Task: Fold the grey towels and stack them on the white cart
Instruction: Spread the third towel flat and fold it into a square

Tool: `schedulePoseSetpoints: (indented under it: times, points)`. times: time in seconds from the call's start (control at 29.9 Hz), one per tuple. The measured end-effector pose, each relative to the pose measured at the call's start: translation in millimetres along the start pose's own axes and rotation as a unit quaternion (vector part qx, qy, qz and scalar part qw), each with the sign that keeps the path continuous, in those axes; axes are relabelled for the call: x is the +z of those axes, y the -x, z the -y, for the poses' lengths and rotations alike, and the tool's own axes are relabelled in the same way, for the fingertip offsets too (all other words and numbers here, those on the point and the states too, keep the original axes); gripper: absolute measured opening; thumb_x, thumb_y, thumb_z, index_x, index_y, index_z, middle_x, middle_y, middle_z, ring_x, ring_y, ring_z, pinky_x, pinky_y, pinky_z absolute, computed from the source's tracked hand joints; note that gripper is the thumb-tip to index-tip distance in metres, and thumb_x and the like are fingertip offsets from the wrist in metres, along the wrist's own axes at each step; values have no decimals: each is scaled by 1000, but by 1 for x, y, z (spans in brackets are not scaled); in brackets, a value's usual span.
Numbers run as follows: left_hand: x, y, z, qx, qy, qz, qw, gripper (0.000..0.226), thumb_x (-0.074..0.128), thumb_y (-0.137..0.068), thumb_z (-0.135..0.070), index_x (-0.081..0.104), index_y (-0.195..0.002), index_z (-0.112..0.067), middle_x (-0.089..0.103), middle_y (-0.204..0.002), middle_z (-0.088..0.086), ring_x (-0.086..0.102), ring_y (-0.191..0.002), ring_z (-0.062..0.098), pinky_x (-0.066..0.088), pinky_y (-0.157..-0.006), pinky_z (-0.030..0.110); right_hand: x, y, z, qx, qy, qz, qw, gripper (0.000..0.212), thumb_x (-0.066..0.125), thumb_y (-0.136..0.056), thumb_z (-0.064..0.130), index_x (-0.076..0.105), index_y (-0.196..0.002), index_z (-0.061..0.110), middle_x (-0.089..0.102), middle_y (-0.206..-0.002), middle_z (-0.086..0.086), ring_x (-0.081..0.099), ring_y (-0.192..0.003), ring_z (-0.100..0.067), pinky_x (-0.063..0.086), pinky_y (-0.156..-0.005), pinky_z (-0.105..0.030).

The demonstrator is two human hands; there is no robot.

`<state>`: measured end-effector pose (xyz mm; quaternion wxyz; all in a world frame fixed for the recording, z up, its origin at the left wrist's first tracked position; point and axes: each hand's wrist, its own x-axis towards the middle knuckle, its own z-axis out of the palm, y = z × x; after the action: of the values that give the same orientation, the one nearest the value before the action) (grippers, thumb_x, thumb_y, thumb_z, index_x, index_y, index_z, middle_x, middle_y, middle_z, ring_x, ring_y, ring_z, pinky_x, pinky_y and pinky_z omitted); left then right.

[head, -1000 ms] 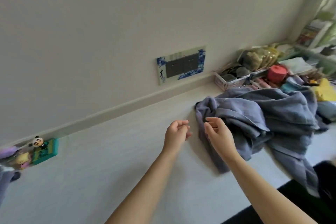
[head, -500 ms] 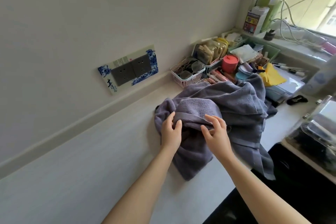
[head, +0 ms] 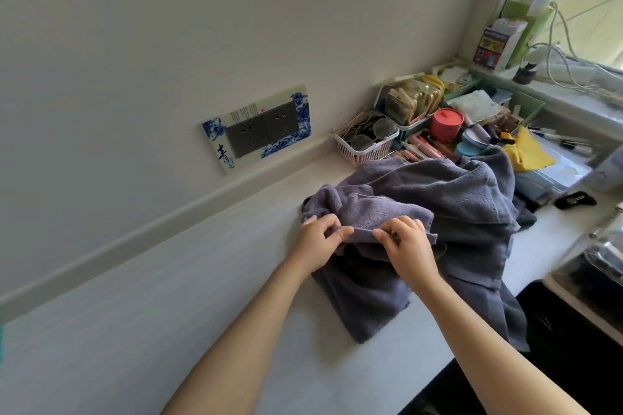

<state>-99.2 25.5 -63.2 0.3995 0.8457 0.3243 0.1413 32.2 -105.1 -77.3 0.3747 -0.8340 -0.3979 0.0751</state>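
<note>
A crumpled heap of grey towels (head: 462, 212) lies on the white counter (head: 168, 307), part of it hanging over the front edge at the right. My left hand (head: 320, 241) pinches a hemmed edge of the top towel at the heap's left side. My right hand (head: 409, 248) grips the same edge a little to the right, fingers curled into the cloth. The edge is lifted slightly off the heap between the two hands. No white cart is in view.
Behind the towels stand a pink basket (head: 365, 145) of glasses, a red round tin (head: 446, 125), pens and a yellow cloth (head: 529, 152). A socket plate (head: 259, 128) is on the wall. A clear container (head: 593, 266) sits at the right. The counter stretches left.
The view swung right toward the towels. Both hands went from hovering beside the heap to resting on it, and now they grip and lift the top towel's edge.
</note>
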Motion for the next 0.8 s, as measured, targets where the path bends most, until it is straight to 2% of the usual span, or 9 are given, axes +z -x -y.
schedulePoseSetpoints:
  times: [0.07, 0.13, 0.17, 0.27, 0.37, 0.5, 0.57, 0.7, 0.8]
  points:
    - [-27, 6, -11, -21, 77, -57, 995, 34, 58, -92, -32, 41, -64, -22, 44, -58, -7, 40, -56, 1, 36, -59, 19, 0, -7, 19, -34, 18, 8, 999, 19, 66, -86, 33, 67, -88, 15, 61, -97, 3, 42, -100, -22, 29, -86, -32]
    - [-58, 18, -13, -21, 123, -130, 984, 32, 56, -93, -33, 43, -66, -20, 47, -59, -9, 42, -56, -1, 37, -60, 16, 4, -11, 42, -69, 36, 32, 996, 24, 62, -88, 38, 67, -93, 15, 62, -100, 2, 43, -105, -25, 26, -89, -34]
    - [-77, 24, -14, -20, 131, -150, 980, 32, 56, -93, -35, 44, -67, -20, 47, -59, -10, 43, -56, -1, 38, -61, 15, 8, -13, 55, -82, 32, 36, 995, 25, 60, -89, 38, 67, -90, 15, 64, -96, 0, 47, -103, -26, 28, -87, -34]
    - [-113, 43, -6, -22, 143, -204, 968, 33, 56, -92, -36, 45, -65, -20, 45, -54, -14, 41, -56, -1, 36, -60, 15, 8, -16, 90, -82, -39, 55, 994, 27, 56, -92, 37, 60, -81, 12, 64, -77, -6, 58, -81, -27, 41, -72, -33]
    - [-156, 80, 16, -35, 156, -272, 949, 38, 58, -92, -31, 41, -61, -17, 40, -50, -14, 37, -53, 1, 33, -58, 16, 21, -1, 142, -134, -81, 92, 983, 23, 56, -92, 35, 57, -76, 19, 59, -67, 1, 54, -69, -18, 37, -65, -27]
    - [-205, 152, 57, -93, 163, -342, 921, 39, 60, -91, -32, 41, -61, -15, 35, -53, -10, 34, -55, 6, 32, -58, 21, 54, 37, 217, -172, -151, 171, 958, 19, 56, -92, 30, 62, -80, 17, 62, -69, 6, 56, -68, -6, 39, -62, -14]
    - [-225, 192, 80, -119, 168, -367, 907, 39, 60, -91, -33, 42, -60, -15, 37, -53, -12, 36, -56, 6, 33, -59, 22, 74, 58, 251, -174, -183, 216, 943, 17, 57, -92, 28, 64, -80, 18, 65, -72, 5, 59, -71, -6, 42, -63, -9]
    - [-258, 272, 128, -177, 195, -413, 872, 49, 59, -89, -43, 48, -70, 1, 44, -66, 3, 42, -66, 11, 33, -64, 27, 121, 107, 308, -198, -184, 323, 907, 21, 57, -91, 38, 66, -80, 22, 69, -75, 6, 64, -76, -9, 50, -71, -24]
    - [-271, 324, 159, -244, 229, -442, 832, 36, 56, -92, -43, 54, -72, -13, 53, -75, 0, 49, -75, 11, 37, -71, 27, 156, 150, 341, -215, -176, 389, 878, 22, 57, -91, 41, 65, -77, 26, 68, -72, 10, 64, -73, -7, 49, -68, -23]
